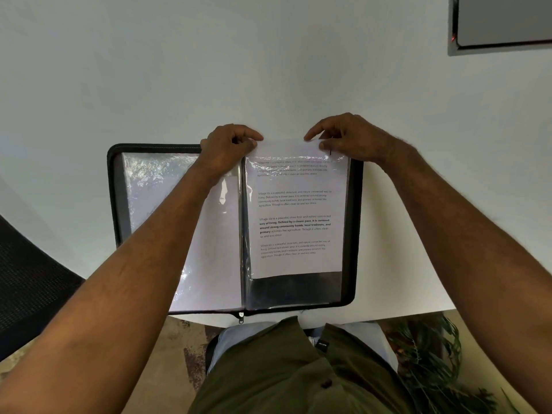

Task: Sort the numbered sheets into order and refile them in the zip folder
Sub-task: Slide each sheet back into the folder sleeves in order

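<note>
A black zip folder (pixel 115 198) lies open on the white table, with clear plastic sleeves on both sides. In the right-hand sleeve (pixel 295 291) sits a printed sheet (pixel 295 210), partly in: its top edge sticks out above the sleeve and the sleeve's bottom shows dark and unfilled. My left hand (pixel 228 147) pinches the sheet's top left corner. My right hand (pixel 352 137) pinches its top right corner. The left sleeve (pixel 149 186) holds another white sheet (pixel 215 264), partly hidden by my left forearm.
The white table (pixel 268 70) stretches far beyond the folder. A dark screen or panel (pixel 501 22) stands at the back right. A black mesh chair (pixel 27 282) is at the left, a green plant (pixel 430 363) at the lower right below the table edge.
</note>
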A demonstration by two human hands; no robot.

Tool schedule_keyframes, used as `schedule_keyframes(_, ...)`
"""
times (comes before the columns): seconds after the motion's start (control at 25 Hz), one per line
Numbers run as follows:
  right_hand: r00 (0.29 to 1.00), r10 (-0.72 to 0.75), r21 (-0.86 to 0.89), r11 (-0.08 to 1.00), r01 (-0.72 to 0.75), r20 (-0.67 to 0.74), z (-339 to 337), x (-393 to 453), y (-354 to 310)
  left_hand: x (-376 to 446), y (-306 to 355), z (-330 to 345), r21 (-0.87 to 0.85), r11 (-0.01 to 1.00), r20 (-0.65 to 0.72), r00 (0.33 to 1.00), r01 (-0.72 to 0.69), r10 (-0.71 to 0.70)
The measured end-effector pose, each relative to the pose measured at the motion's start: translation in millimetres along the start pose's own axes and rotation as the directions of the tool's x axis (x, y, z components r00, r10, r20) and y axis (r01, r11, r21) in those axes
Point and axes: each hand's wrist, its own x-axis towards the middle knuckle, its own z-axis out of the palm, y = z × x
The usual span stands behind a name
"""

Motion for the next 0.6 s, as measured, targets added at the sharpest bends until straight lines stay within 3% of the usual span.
schedule_keyframes(0.24, 0.987, 0.042, -0.078, 0.997, -0.03, 0.157, 4.3, -1.1, -3.3, -1.1, 2.6, 3.1, 0.207, 0.977, 0.051, 0.998, -0.05, 0.04)
schedule_keyframes(0.44, 0.982, 0.111, -0.096, 0.991, -0.096, 0.154, 18.1, -2.1, -9.3, -1.1, -1.2, 3.8, 0.325, 0.943, 0.075, 0.996, -0.07, 0.049)
schedule_keyframes(0.6, 0.986, 0.12, -0.289, 0.954, -0.08, 0.12, 30.9, -3.5, -9.5, -3.1, -0.4, 4.8, 0.393, 0.917, 0.071, 0.996, -0.071, 0.047)
